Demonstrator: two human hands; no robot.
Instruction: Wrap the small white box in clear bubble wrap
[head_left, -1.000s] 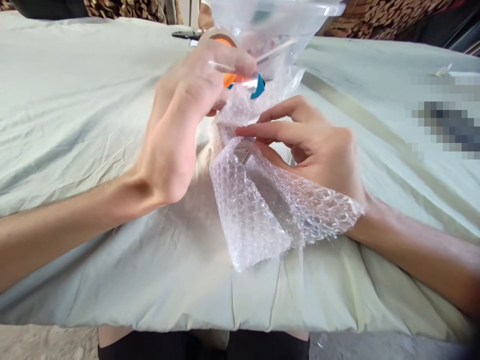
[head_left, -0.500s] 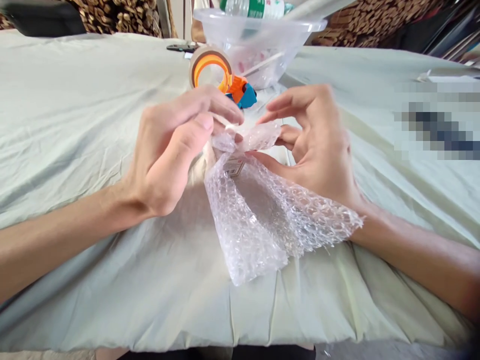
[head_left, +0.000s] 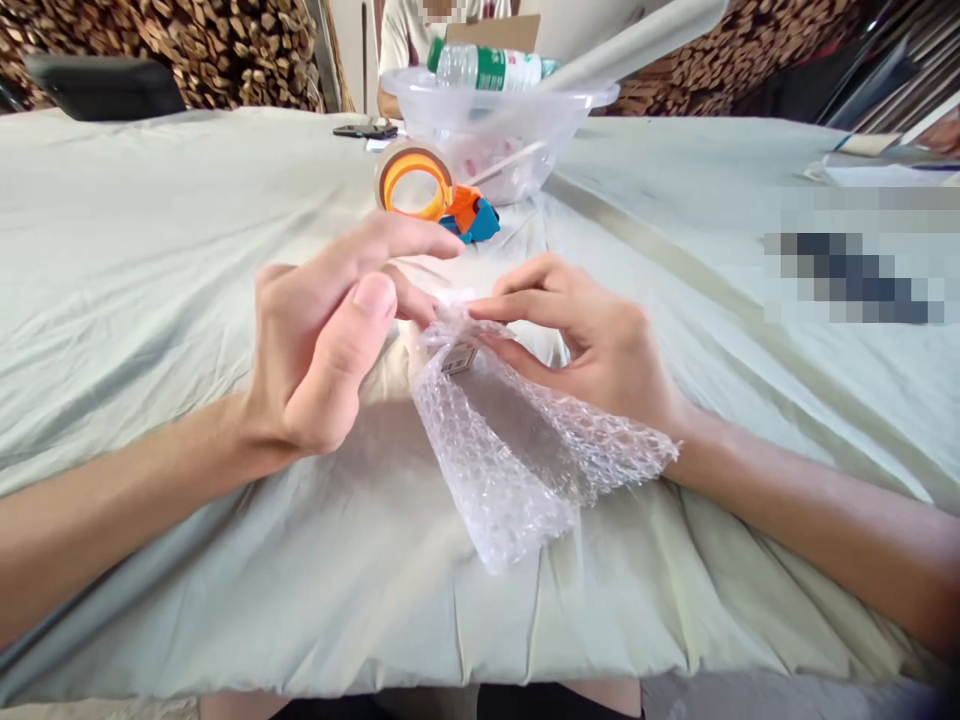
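Note:
A bundle of clear bubble wrap (head_left: 517, 455) lies on the pale green cloth, wrapped round something with a small printed label (head_left: 459, 358). My right hand (head_left: 592, 340) pinches the wrap's folded top end between thumb and fingers. My left hand (head_left: 330, 335) is beside it, fingers partly stretched, fingertips touching the same top fold. Just beyond my hands stands a tape dispenser (head_left: 431, 190) with an orange and blue body and a roll of clear tape.
A clear plastic bowl (head_left: 499, 115) stands behind the dispenser with a water bottle (head_left: 487, 65) lying across it. A dark phone (head_left: 365, 130) lies at the far edge. Another person sits beyond the table (head_left: 150, 250). Papers lie at far right.
The upper flap of bubble wrap has been folded down onto the bundle. My left hand has come down from near the dispenser to the fold. The view has tilted up.

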